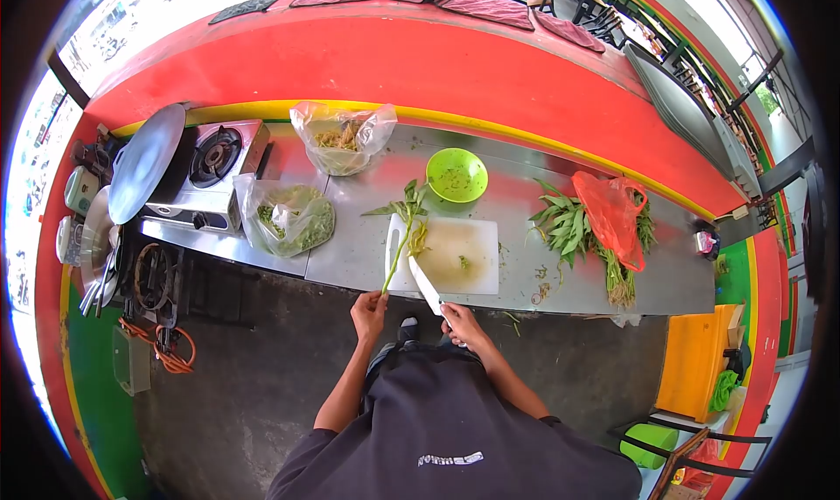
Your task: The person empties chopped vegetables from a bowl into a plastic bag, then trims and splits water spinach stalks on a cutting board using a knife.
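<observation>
Left hand [370, 314] clamped on lower end of leafy stem [396, 257]; stem crosses left part of white cutting board [479, 277] on counter [350, 224]. Right hand [464, 328], apart from left, grips knife [425, 285], blade tip near stem. For good cutting: hold stem firm, keep edge away from left hand, use short, light strokes above board.

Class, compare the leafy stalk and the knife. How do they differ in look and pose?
The leafy stalk is green, while the knife has a whitish blade. The stalk spreads into leaves at its far end; the knife narrows to a tip. From the left hand the stalk slants away rightward, whereas from the right hand the knife slants leftward. Both are long and narrow, and both extend over the white cutting board.
</observation>
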Demonstrator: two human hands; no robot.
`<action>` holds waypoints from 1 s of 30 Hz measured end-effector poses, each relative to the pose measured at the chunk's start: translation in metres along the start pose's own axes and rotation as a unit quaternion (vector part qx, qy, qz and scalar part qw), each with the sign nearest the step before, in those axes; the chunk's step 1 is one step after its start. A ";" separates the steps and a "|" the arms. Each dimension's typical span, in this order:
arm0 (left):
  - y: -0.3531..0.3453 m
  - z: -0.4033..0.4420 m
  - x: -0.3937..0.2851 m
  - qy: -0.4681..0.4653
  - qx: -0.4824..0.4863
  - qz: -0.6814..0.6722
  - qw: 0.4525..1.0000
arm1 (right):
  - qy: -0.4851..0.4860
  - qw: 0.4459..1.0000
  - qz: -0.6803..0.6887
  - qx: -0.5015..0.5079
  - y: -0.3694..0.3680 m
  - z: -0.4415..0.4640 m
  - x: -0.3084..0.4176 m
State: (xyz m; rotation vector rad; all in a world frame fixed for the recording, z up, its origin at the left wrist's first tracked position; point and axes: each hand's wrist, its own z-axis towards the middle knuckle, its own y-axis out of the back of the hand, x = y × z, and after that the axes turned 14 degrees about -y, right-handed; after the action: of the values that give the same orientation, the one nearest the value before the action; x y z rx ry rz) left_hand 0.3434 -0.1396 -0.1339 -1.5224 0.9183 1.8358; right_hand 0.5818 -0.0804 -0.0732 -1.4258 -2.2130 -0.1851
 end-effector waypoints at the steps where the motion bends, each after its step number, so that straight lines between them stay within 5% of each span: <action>1: 0.001 -0.003 0.002 0.000 -0.002 0.023 1.000 | 0.000 1.000 0.001 0.000 0.000 -0.001 -0.001; 23: 0.014 -0.015 0.011 -0.022 0.072 0.106 0.991 | -0.006 1.000 0.006 -0.005 -0.001 0.020 0.008; 30: 0.027 -0.017 0.019 0.137 0.066 -0.155 0.976 | -0.009 0.999 -0.022 -0.028 0.002 0.023 0.008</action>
State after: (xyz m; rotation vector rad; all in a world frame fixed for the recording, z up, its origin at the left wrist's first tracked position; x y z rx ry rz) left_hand 0.3290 -0.1693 -0.1503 -1.7515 0.8484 1.3428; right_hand 0.5736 -0.0642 -0.0896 -1.4138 -2.2723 -0.2512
